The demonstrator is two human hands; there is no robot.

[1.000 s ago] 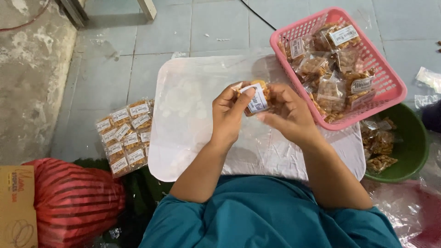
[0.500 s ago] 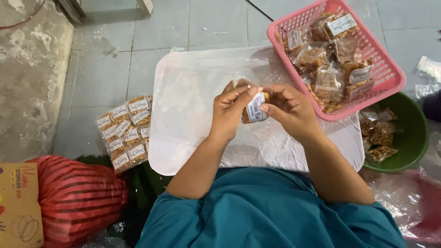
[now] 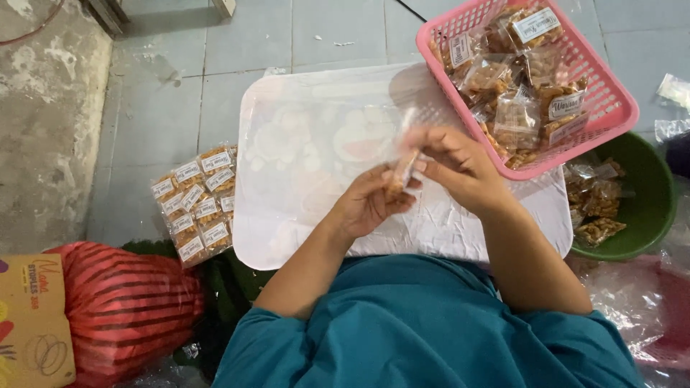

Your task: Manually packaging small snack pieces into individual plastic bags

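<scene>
The small clear snack packet (image 3: 401,172) is held above the white tray (image 3: 302,223), near the tray's middle and clear of its surface. The packet stands roughly on edge, its brown contents low and its clear top flap raised; motion blur hides finer detail.

The left hand (image 3: 370,205) is closed on the lower part of the packet, fingers curled beneath and thumb pressed against its side, apparently to steady it. The right hand (image 3: 456,169) is pinched shut on the upper part, fingertips meeting at the flap. Two grips at opposite ends keep the thin film taut.

Positions relative to the white tray:
- The tray lies on the tiled floor (image 3: 165,79), directly ahead of the person's lap, and acts as a flat work surface.
- A pink basket (image 3: 611,100) of like packets overlaps the tray's far right corner, near the right hand.
- A green basin (image 3: 647,208) with more packets sits just beyond the right edge.
- A flat block of labelled packets (image 3: 198,201) lies beside the left edge.
- A red striped sack (image 3: 122,309) lies beyond the near left corner.
</scene>
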